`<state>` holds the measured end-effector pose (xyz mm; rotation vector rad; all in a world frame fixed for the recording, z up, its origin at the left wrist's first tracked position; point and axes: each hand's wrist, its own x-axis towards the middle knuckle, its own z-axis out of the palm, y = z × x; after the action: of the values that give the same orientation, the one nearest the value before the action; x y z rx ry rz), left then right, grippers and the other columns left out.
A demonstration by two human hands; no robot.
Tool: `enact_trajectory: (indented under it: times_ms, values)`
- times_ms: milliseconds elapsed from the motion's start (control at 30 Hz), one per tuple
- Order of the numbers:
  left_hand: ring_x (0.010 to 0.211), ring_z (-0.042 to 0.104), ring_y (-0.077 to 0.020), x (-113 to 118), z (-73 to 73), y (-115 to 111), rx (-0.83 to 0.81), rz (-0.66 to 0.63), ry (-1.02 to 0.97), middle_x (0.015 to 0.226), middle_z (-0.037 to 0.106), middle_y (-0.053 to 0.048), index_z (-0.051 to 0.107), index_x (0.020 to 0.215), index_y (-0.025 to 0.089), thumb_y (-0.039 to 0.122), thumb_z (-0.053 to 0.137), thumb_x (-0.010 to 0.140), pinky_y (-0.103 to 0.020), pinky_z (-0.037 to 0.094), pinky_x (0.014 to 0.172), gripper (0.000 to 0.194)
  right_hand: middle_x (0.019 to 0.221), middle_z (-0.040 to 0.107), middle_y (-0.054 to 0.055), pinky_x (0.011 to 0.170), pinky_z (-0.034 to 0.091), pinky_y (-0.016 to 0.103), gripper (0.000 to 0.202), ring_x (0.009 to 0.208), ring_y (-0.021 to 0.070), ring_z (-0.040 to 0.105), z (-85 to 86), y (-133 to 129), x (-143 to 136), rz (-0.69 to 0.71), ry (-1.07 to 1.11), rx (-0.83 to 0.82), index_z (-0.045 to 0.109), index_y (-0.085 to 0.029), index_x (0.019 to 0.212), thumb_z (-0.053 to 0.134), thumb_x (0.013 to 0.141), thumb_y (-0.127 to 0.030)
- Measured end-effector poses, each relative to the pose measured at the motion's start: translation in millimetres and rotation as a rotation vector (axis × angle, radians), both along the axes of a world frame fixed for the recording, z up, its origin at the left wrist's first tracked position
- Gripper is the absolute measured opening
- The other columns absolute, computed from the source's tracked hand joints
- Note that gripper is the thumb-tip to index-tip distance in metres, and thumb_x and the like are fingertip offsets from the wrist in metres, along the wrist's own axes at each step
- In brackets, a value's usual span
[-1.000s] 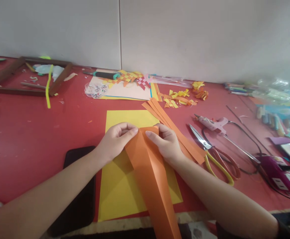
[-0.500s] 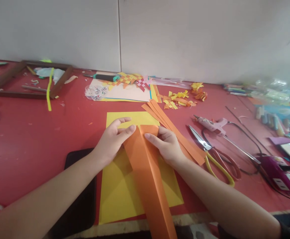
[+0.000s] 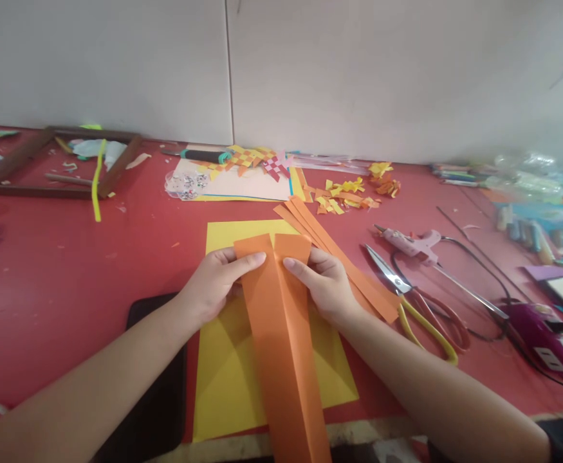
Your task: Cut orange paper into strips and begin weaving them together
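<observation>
A long orange paper (image 3: 286,334) with a crease down its length hangs between my hands, its lower part running past the table's front edge. My left hand (image 3: 223,280) pinches its upper left edge, thumb on top and fingers behind. On the upper right edge my right hand (image 3: 327,283) grips it the same way. Beneath lies a yellow sheet (image 3: 233,379). Several orange strips (image 3: 353,273) fan out beyond my right hand.
Scissors (image 3: 399,283), a pink glue gun (image 3: 416,245) and a magenta box (image 3: 549,337) lie right. A black flat object (image 3: 158,386) is under my left forearm. Farther back are a brown frame (image 3: 35,191), paper scraps (image 3: 349,193) and a green-black tool (image 3: 204,155).
My left fingers, partly raised before, have closed around the orange paper's left edge. The paper's top has opened out wider and its lower end has shifted left.
</observation>
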<state>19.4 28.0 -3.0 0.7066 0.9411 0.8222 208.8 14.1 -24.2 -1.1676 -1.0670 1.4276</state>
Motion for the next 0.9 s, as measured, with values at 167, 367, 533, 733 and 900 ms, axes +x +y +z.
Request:
enact_trajectory:
  times_ms: [167, 367, 533, 733, 900]
  values:
    - [0.073, 0.071, -0.0176, 1.5, -0.5, -0.3, -0.013, 0.015, -0.041, 0.088, 0.078, -0.005, 0.075, 0.088, 0.018, 0.035, 0.083, 0.074, -0.030, 0.058, 0.070, 0.023, 0.092, 0.076, 0.004, 0.077, 0.059, 0.038, 0.025, 0.083, 0.0229, 0.072, 1.0, -0.6, -1.5, -0.008, 0.036, 0.013, 0.074, -0.025, 0.091, 0.080, 0.076, -0.044]
    - [0.067, 0.068, -0.0140, 1.3, -1.8, 0.8, -0.058, 0.073, -0.097, 0.079, 0.075, -0.002, 0.073, 0.080, 0.019, 0.033, 0.082, 0.076, -0.026, 0.057, 0.067, 0.017, 0.104, 0.077, 0.004, 0.084, 0.060, 0.040, 0.023, 0.095, 0.0261, 0.073, 2.1, 0.2, -1.2, -0.038, 0.075, 0.000, 0.075, -0.025, 0.091, 0.080, 0.076, -0.042]
    - [0.061, 0.064, -0.0130, -0.7, -1.8, -0.9, -0.013, -0.057, -0.014, 0.073, 0.072, -0.004, 0.073, 0.080, 0.016, 0.048, 0.079, 0.076, -0.022, 0.053, 0.053, 0.033, 0.102, 0.078, 0.005, 0.082, 0.061, 0.040, 0.023, 0.093, 0.0261, 0.074, 4.5, 0.7, -0.8, -0.061, 0.103, -0.051, 0.074, -0.024, 0.090, 0.080, 0.076, -0.042]
    - [0.053, 0.057, -0.0067, -0.2, -4.6, -1.5, 0.139, -0.110, 0.151, 0.076, 0.071, -0.001, 0.076, 0.088, 0.019, 0.044, 0.079, 0.078, -0.015, 0.041, 0.041, 0.028, 0.105, 0.077, 0.005, 0.083, 0.061, 0.040, 0.027, 0.097, 0.0276, 0.073, 6.3, -0.2, -1.8, -0.013, 0.144, -0.040, 0.075, -0.025, 0.095, 0.080, 0.076, -0.043]
    - [0.056, 0.059, -0.0068, -1.1, -4.6, -1.6, 0.163, -0.031, 0.140, 0.077, 0.071, 0.000, 0.075, 0.085, 0.019, 0.044, 0.080, 0.077, -0.013, 0.039, 0.040, 0.026, 0.093, 0.079, 0.004, 0.076, 0.061, 0.038, 0.023, 0.082, 0.0238, 0.074, 4.5, -1.0, -0.4, 0.031, 0.138, -0.008, 0.076, -0.024, 0.090, 0.080, 0.076, -0.042]
